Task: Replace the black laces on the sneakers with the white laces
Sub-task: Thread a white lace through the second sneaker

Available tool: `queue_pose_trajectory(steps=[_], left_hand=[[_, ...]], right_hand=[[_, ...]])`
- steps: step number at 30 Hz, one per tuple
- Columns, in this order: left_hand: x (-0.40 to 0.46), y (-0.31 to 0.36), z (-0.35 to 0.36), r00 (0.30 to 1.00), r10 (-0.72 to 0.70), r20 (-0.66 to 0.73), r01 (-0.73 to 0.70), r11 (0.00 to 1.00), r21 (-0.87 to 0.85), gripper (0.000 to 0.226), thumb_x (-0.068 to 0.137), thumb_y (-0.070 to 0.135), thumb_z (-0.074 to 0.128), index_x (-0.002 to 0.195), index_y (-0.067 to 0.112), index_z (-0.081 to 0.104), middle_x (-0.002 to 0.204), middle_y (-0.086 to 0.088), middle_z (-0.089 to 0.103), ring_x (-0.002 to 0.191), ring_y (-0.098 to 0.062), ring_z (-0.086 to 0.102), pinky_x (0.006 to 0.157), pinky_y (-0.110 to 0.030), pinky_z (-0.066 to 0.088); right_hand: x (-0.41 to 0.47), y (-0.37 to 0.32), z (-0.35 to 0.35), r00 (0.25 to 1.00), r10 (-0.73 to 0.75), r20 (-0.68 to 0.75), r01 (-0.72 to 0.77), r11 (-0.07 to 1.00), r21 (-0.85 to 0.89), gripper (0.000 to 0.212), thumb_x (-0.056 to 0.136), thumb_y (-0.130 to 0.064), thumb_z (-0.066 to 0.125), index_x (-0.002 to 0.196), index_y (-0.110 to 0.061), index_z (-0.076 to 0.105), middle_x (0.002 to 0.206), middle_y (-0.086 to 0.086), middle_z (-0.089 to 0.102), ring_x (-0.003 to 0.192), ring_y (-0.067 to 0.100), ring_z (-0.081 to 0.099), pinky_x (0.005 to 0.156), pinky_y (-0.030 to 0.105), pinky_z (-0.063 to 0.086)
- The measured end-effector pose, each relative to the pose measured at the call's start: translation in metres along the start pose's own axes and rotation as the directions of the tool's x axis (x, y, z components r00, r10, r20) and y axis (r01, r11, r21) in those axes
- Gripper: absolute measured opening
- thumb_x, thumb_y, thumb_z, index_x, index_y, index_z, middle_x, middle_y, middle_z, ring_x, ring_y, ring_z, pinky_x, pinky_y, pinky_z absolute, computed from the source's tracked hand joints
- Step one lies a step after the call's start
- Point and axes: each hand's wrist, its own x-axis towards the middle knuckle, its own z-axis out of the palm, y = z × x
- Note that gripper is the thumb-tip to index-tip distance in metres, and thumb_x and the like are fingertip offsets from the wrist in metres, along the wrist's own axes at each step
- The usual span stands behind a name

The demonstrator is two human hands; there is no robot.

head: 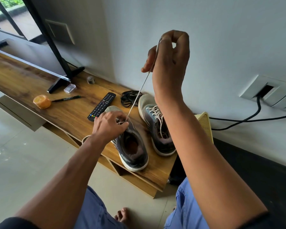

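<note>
Two grey sneakers stand on a low wooden table point(69, 116). The right sneaker point(157, 124) is laced with white lace. My left hand point(109, 125) rests on the front of the left sneaker point(132, 149), fingers pinched at its eyelets around the white lace point(139, 93). That lace runs taut up to my right hand point(168, 58), which is raised high and closed on it. Another loop of white lace hangs off the table edge by my left wrist. A pile of black laces point(128, 98) lies behind the sneakers.
A black remote point(101, 106), a black pen point(66, 98), an orange tape roll point(42, 101), a small clear box point(70, 88) and a TV stand foot point(64, 80) sit on the table. A yellow woven object point(204, 123) and wall socket with cables point(267, 95) are at right.
</note>
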Motion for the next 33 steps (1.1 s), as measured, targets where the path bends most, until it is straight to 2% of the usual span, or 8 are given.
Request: queue_pose_trajectory(steps=[3, 6, 11, 17, 22, 28, 31, 33], left_hand=[[-0.003, 0.002, -0.004, 0.999, 0.018, 0.029, -0.018, 1.0, -0.02, 0.03, 0.085, 0.054, 0.066, 0.114, 0.045, 0.064, 0.1, 0.025, 0.065, 0.104, -0.012, 0.063, 0.093, -0.043, 0.049], [-0.011, 0.002, -0.013, 0.994, 0.01, 0.107, -0.003, 0.997, -0.071, 0.06, 0.076, 0.072, 0.055, 0.129, 0.047, 0.049, 0.11, 0.023, 0.065, 0.112, -0.017, 0.058, 0.098, -0.05, 0.046], [-0.031, 0.003, -0.025, 0.99, -0.087, 0.11, 0.078, 0.994, 0.081, 0.095, 0.068, 0.088, 0.057, 0.142, 0.033, 0.036, 0.125, 0.012, 0.048, 0.119, -0.018, 0.044, 0.096, -0.049, 0.046], [-0.049, 0.007, -0.017, 0.952, -0.291, 0.1, 0.276, 0.951, 0.139, 0.073, 0.08, 0.083, 0.06, 0.117, 0.021, 0.047, 0.103, 0.003, 0.057, 0.088, -0.017, 0.056, 0.061, -0.033, 0.038], [-0.048, 0.013, -0.017, 0.97, -0.238, 0.054, 0.228, 0.962, 0.15, 0.058, 0.085, 0.076, 0.058, 0.108, 0.023, 0.053, 0.092, 0.004, 0.059, 0.078, -0.01, 0.053, 0.057, -0.03, 0.038], [-0.045, 0.024, -0.018, 0.974, -0.223, -0.031, 0.225, 0.964, 0.142, 0.042, 0.085, 0.054, 0.067, 0.081, 0.012, 0.066, 0.072, -0.004, 0.065, 0.062, -0.017, 0.06, 0.051, -0.031, 0.044], [-0.043, 0.017, -0.023, 0.967, -0.255, -0.026, 0.256, 0.965, 0.065, 0.024, 0.083, 0.041, 0.071, 0.079, 0.017, 0.071, 0.076, -0.001, 0.067, 0.069, -0.018, 0.064, 0.055, -0.036, 0.05], [-0.043, 0.009, -0.028, 0.964, -0.265, -0.036, 0.266, 0.964, 0.017, 0.01, 0.081, 0.033, 0.071, 0.08, 0.024, 0.075, 0.082, 0.004, 0.067, 0.076, -0.014, 0.062, 0.054, -0.03, 0.046]], right_hand=[[-0.004, 0.009, 0.001, 0.999, 0.02, 0.05, -0.016, 0.997, -0.075, 0.007, 0.104, -0.003, 0.043, 0.099, -0.003, 0.048, 0.052, -0.004, 0.051, 0.044, 0.028, 0.05, 0.043, 0.04, 0.042], [-0.01, 0.03, 0.0, 0.98, 0.163, 0.113, -0.121, 0.943, -0.309, 0.009, 0.097, -0.018, 0.054, 0.092, -0.011, 0.057, 0.06, 0.004, 0.061, 0.055, 0.032, 0.059, 0.056, 0.053, 0.053], [-0.028, 0.058, -0.003, 0.85, 0.462, 0.254, -0.242, 0.77, -0.591, 0.015, 0.079, -0.029, 0.06, 0.08, -0.016, 0.067, 0.069, -0.007, 0.075, 0.075, 0.015, 0.072, 0.077, 0.044, 0.06], [-0.048, 0.077, -0.002, 0.712, 0.617, 0.337, -0.28, 0.688, -0.669, 0.01, 0.077, -0.022, 0.064, 0.077, -0.014, 0.069, 0.065, -0.012, 0.075, 0.067, 0.004, 0.066, 0.073, 0.033, 0.057], [-0.067, 0.102, -0.003, 0.619, 0.64, 0.455, -0.195, 0.687, -0.7, 0.009, 0.086, -0.024, 0.068, 0.078, -0.022, 0.072, 0.071, -0.014, 0.075, 0.068, 0.002, 0.067, 0.077, 0.04, 0.061], [-0.08, 0.116, -0.007, 0.55, 0.667, 0.502, -0.021, 0.612, -0.791, 0.003, 0.089, -0.022, 0.082, 0.088, -0.024, 0.081, 0.091, -0.01, 0.077, 0.086, 0.005, 0.068, 0.078, 0.026, 0.053], [-0.081, 0.114, -0.009, 0.525, 0.669, 0.526, 0.04, 0.598, -0.8, 0.007, 0.088, -0.02, 0.084, 0.094, -0.024, 0.082, 0.096, -0.009, 0.077, 0.081, 0.002, 0.063, 0.066, 0.014, 0.042], [-0.085, 0.114, -0.009, 0.512, 0.674, 0.532, 0.047, 0.597, -0.801, 0.01, 0.086, -0.018, 0.085, 0.093, -0.025, 0.081, 0.09, -0.009, 0.075, 0.079, 0.002, 0.065, 0.067, 0.014, 0.046]])
